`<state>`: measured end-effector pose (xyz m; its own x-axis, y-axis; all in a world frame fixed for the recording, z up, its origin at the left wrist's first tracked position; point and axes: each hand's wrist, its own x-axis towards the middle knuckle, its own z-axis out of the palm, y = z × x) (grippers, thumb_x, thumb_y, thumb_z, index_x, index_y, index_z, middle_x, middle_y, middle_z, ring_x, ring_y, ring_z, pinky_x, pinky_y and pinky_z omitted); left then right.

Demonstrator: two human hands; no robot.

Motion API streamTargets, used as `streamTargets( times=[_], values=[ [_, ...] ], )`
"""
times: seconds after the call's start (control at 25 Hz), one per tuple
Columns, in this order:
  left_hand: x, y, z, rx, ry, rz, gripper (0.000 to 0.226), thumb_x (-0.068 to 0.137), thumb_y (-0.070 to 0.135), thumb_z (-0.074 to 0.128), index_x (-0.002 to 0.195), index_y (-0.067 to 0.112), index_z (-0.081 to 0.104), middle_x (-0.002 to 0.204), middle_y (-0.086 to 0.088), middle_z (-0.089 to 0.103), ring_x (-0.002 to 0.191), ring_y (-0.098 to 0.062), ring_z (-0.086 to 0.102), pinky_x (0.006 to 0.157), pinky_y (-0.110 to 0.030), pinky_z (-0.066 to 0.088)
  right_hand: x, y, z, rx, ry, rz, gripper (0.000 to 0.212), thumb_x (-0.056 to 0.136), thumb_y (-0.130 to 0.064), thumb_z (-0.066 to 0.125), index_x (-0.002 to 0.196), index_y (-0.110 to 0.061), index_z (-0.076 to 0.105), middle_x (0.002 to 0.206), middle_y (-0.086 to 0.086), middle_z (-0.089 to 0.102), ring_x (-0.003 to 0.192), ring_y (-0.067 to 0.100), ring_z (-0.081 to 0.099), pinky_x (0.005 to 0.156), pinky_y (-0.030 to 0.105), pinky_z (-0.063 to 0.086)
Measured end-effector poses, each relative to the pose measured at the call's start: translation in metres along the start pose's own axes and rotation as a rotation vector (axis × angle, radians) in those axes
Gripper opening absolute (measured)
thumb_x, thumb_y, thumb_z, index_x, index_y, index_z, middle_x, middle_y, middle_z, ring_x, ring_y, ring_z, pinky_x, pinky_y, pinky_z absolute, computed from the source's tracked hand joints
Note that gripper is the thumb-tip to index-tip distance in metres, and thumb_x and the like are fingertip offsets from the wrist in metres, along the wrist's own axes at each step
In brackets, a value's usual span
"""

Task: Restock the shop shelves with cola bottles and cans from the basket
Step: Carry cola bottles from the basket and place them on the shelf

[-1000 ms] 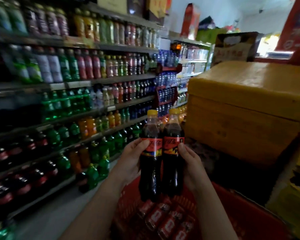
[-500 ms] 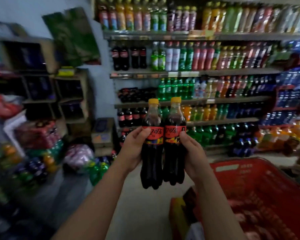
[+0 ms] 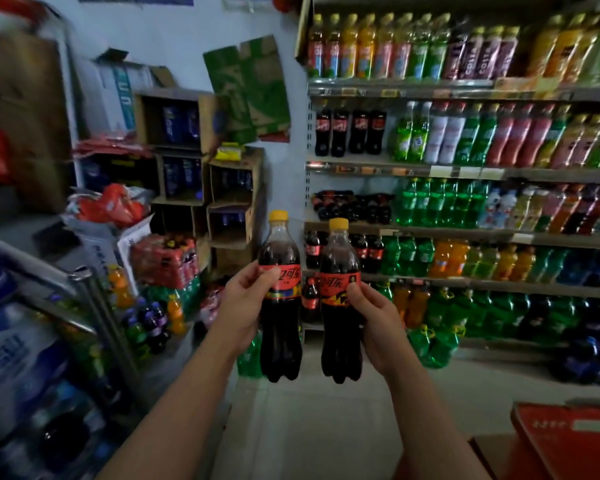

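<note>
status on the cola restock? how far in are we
Early to mid. Done: shelves already carry cola at their left end, though who put it there can't be told. In hand: left hand holds one yellow-capped cola bottle, right hand holds the other bottle, both upright and in the air, not shelved. Left: shelving these two; the red basket is mostly out of frame, contents unseen.

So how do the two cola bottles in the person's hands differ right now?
The left bottle is held by the left hand and sits higher; the right bottle, in the right hand, sits lower. The two bottles are apart, not touching. Both are upright, full and dark, with yellow caps and red labels.
</note>
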<state>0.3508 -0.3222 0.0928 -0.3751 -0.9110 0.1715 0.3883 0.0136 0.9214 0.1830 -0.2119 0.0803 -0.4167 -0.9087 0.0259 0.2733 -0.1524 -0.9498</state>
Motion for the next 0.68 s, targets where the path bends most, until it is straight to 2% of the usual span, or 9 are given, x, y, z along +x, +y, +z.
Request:
streamTargets(
  times=[0.16, 0.28, 0.36, 0.48, 0.56, 0.68],
  values=[
    [0.047, -0.007, -0.007, 0.041, -0.047, 0.028, 0.015, 0.085, 0.006, 0.064, 0.094, 0.016, 0.071, 0.089, -0.005, 0.072, 0.084, -0.020, 0.068, 0.075, -0.031, 0.056, 0.039, -0.003, -0.005, -0.024, 0.067, -0.057, 0.022, 0.088, -0.022, 0.063, 0.108, -0.015, 0.070, 0.091, 0.000, 0.077, 0.080, 0.013, 0.073, 0.063, 0.023, 0.056],
    [0.079, -0.021, 0.002, 0.021, -0.079, 0.022, 0.017, 0.079, 0.011, 0.067, 0.089, 0.023, 0.075, 0.090, -0.004, 0.074, 0.085, -0.020, 0.070, 0.075, -0.031, 0.056, 0.071, -0.008, -0.018, -0.036, 0.130, -0.083, 0.037, 0.077, -0.033, 0.068, 0.110, -0.017, 0.071, 0.099, 0.002, 0.076, 0.089, 0.016, 0.072, 0.072, 0.029, 0.054],
    [0.107, -0.036, 0.013, 0.029, -0.077, 0.007, 0.019, 0.081, 0.010, 0.066, 0.088, 0.025, 0.076, 0.092, -0.004, 0.075, 0.088, -0.021, 0.069, 0.080, -0.035, 0.055, 0.098, -0.011, -0.031, -0.015, 0.153, -0.099, 0.038, 0.076, -0.034, 0.068, 0.109, -0.016, 0.071, 0.101, 0.004, 0.076, 0.088, 0.013, 0.073, 0.074, 0.031, 0.054],
    [0.157, -0.054, 0.037, 0.007, -0.051, 0.010, 0.022, 0.082, 0.003, 0.066, 0.090, 0.022, 0.073, 0.085, 0.000, 0.073, 0.082, -0.016, 0.069, 0.081, -0.037, 0.051, 0.148, -0.022, -0.056, 0.002, 0.151, -0.134, 0.032, 0.080, -0.028, 0.066, 0.109, -0.013, 0.070, 0.100, 0.005, 0.076, 0.086, 0.011, 0.073, 0.067, 0.023, 0.056],
    [0.192, -0.063, 0.055, -0.018, -0.043, 0.016, 0.022, 0.076, 0.008, 0.069, 0.093, 0.021, 0.072, 0.084, 0.002, 0.074, 0.082, -0.015, 0.070, 0.078, -0.034, 0.051, 0.186, -0.030, -0.074, -0.004, 0.136, -0.146, 0.033, 0.083, -0.026, 0.066, 0.112, -0.011, 0.069, 0.104, 0.006, 0.075, 0.092, 0.014, 0.073, 0.066, 0.021, 0.057],
    [0.240, -0.067, 0.077, -0.011, -0.086, 0.053, 0.027, 0.071, 0.012, 0.072, 0.098, 0.020, 0.071, 0.089, 0.001, 0.074, 0.088, -0.017, 0.070, 0.078, -0.030, 0.053, 0.239, -0.046, -0.094, -0.013, 0.124, -0.150, 0.040, 0.078, -0.030, 0.067, 0.114, -0.011, 0.069, 0.105, 0.006, 0.075, 0.100, 0.020, 0.071, 0.077, 0.031, 0.058]
  ],
)
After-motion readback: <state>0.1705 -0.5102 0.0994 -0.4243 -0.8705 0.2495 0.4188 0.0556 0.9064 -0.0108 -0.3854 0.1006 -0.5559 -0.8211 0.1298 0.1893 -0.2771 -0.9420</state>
